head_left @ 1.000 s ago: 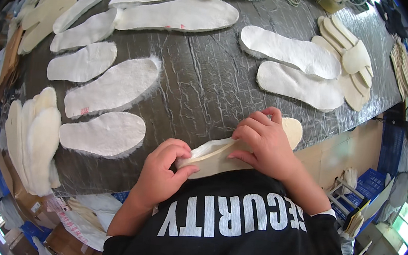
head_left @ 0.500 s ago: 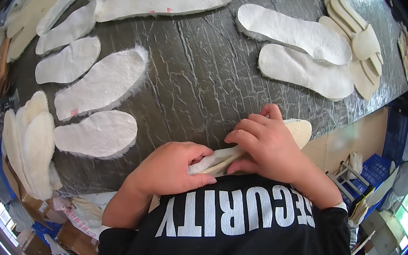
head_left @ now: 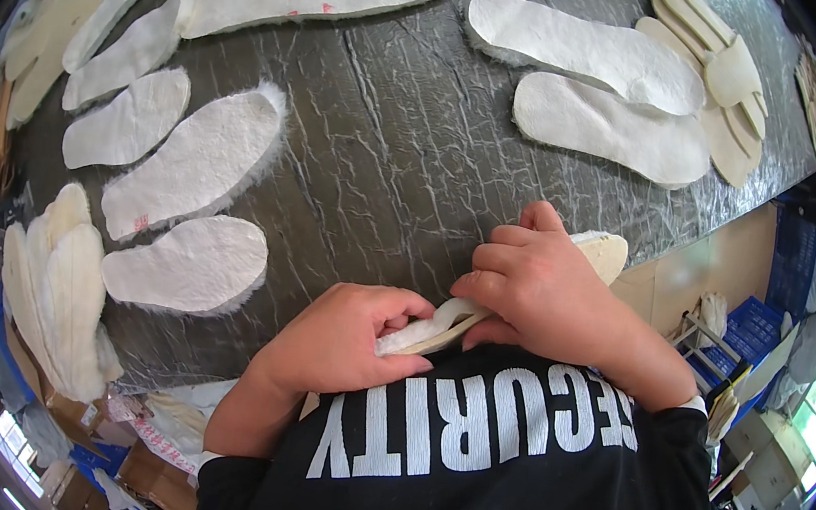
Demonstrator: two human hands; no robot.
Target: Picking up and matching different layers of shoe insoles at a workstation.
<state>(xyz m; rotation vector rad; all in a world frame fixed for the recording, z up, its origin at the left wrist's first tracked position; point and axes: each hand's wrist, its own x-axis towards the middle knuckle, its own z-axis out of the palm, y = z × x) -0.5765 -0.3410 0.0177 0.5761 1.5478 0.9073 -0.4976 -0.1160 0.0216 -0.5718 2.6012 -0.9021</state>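
At the near edge of the table, against my dark shirt, both my hands hold a cream shoe insole (head_left: 605, 257) with a white fleecy layer (head_left: 409, 336). My left hand (head_left: 343, 336) pinches its left end between thumb and fingers. Over the middle, my right hand (head_left: 547, 289) grips the insole, with thumb and fingertips at its edge. Between the hands the white layer curls up, leaving a small gap above the cream layer. My right hand covers much of the insole, and its rounded right end sticks out beyond the knuckles.
Several white fleecy insoles (head_left: 192, 165) lie spread on the left of the dark, wrinkled table cover (head_left: 368, 160). A stack of cream insoles (head_left: 72, 292) sits at the left edge. Two more white insoles (head_left: 609, 127) and a cream pile (head_left: 734, 86) lie far right. Blue crates (head_left: 749, 339) stand beyond the right edge.
The white layer between my hands has bent up into a curl. My right hand has shifted slightly right, while my left hand keeps its pinch. The whole view has moved a little.
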